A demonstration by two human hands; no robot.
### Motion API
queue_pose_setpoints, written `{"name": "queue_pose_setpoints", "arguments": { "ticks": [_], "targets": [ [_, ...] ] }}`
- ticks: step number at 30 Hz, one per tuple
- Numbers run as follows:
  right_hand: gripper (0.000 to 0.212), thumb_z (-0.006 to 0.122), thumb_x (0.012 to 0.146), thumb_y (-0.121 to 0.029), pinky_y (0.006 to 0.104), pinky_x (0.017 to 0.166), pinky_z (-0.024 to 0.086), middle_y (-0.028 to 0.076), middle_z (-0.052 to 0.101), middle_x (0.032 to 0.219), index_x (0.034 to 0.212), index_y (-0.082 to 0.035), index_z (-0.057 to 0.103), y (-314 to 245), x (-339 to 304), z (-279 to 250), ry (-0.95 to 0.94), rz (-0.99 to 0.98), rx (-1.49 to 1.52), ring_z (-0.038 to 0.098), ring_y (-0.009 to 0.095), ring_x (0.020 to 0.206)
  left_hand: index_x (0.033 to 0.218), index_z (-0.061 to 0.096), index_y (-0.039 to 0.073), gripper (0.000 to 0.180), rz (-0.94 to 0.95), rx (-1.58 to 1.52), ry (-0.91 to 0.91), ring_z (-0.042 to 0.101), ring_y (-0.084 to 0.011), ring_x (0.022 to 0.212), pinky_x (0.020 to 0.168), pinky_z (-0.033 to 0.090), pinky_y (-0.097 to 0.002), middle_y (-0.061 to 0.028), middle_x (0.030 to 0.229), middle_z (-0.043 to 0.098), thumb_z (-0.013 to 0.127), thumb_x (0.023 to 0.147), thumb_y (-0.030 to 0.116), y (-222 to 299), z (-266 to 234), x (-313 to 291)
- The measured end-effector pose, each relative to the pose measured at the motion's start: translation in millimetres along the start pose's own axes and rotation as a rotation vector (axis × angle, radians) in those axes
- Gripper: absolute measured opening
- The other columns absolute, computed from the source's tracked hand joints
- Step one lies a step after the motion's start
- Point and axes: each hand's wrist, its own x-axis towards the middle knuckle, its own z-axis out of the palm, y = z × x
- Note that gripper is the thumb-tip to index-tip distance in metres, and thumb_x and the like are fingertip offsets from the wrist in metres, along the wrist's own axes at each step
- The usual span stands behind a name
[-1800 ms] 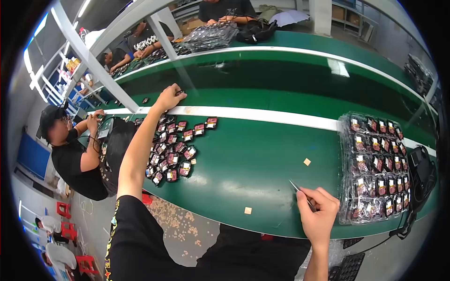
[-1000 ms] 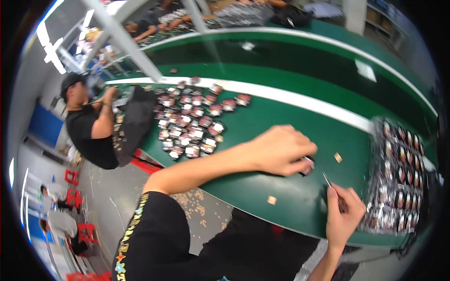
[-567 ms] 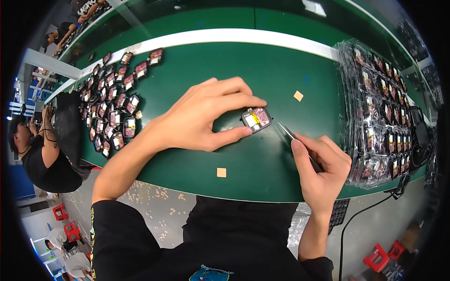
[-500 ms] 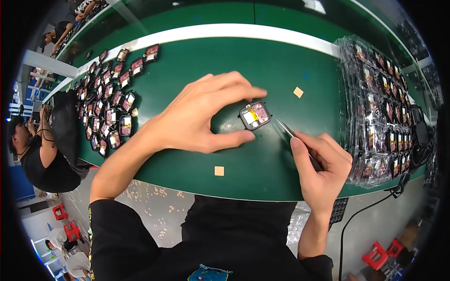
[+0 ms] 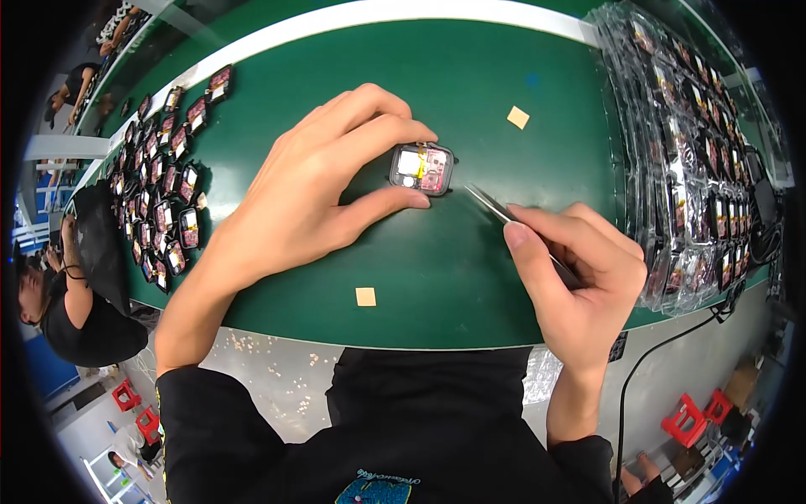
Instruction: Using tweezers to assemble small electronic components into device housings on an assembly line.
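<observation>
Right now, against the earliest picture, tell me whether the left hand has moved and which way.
Yes, toward the person: the left hand then reached past the white rail, and now it is on the rail's near side, at the watch.

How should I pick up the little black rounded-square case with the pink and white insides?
I'd pinch the little black rounded-square case by its rim's near and far edges, coming from the left, where the left hand is. Its insides face up, so the rim seems safest. The pointed silver metal tweezers in the right hand aim at its right side, so the left suits better.
</observation>
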Motion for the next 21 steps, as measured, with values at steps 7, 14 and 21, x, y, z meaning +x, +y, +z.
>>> {"name": "queue_pose_setpoints", "arguments": {
  "ticks": [7, 14, 21],
  "targets": [
    [0.012, 0.084, 0.083, 0.007, 0.0246, 0.05, 0.034, 0.002, 0.062, 0.066, 0.095, 0.004, 0.083, -1, -1, -6, -0.068, 0.022, 0.054, 0.052, 0.006, 0.054, 0.13, 0.081, 0.004, 0.064, 0.109, -0.073, -0.231, 0.068, -0.0241, 0.094, 0.084, 0.046, -0.0359, -0.0063, 0.103, 0.075, 0.096, 0.075, 0.032, 6, -1, -3],
    [0.016, 0.083, 0.081, 0.009, 0.0241, 0.052, 0.03, 0.002, 0.061, 0.066, 0.096, 0.004, 0.083, 1, 2, -2, -0.123, -0.122, -0.127, 0.049, 0.005, 0.056, 0.122, 0.084, 0.001, 0.068, 0.154, -0.107, -0.184, 0.067, -0.0226, 0.083, 0.078, 0.042, -0.0355, -0.0064, 0.092, 0.074, 0.097, 0.068, 0.039, -4, 4, 1],
    [0.017, 0.083, 0.08, 0.009, 0.0242, 0.053, 0.033, 0.002, 0.062, 0.067, 0.097, 0.004, 0.084, 4, 1, 0, -0.113, -0.156, -0.147, 0.05, 0.007, 0.056, 0.125, 0.083, 0.0, 0.072, 0.173, -0.094, -0.194, 0.062, -0.02, 0.079, 0.074, 0.039, -0.034, -0.0052, 0.089, 0.072, 0.097, 0.067, 0.04, -4, 4, 2]
  ]
}}
